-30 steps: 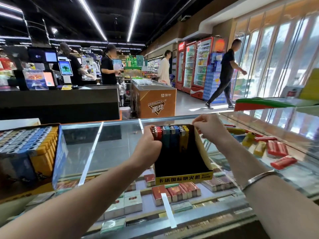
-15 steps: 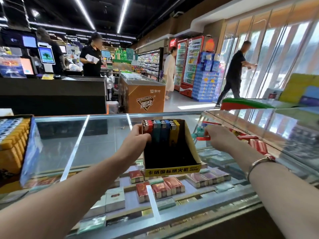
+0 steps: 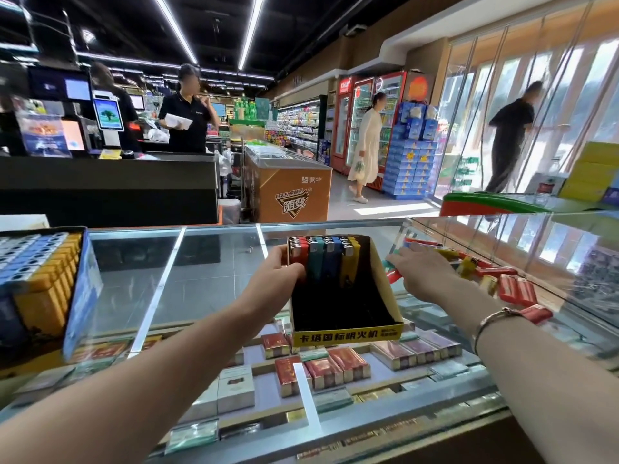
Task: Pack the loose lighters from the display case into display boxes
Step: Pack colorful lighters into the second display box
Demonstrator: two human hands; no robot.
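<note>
A black and yellow display box (image 3: 348, 333) lies on the glass display case (image 3: 207, 283), with a row of red, teal, blue and yellow lighters (image 3: 326, 259) standing at its far end. My left hand (image 3: 271, 279) grips the box's left wall and touches the red lighters. My right hand (image 3: 423, 272) is just right of the box, its fingers curled round a red and a green lighter (image 3: 392, 271). Loose red and yellow lighters (image 3: 512, 286) lie scattered on the glass beyond that hand.
A full display box of blue and yellow lighters (image 3: 40, 279) stands at the left edge. Cigarette packs (image 3: 321, 366) lie under the glass. A second glass case (image 3: 569, 249) rises at the right. A checkout counter (image 3: 107, 189) and several people are behind.
My right hand left the box's far right corner, moved right to the loose lighters and picked up a red and a green one. My left hand stayed on the box.
</note>
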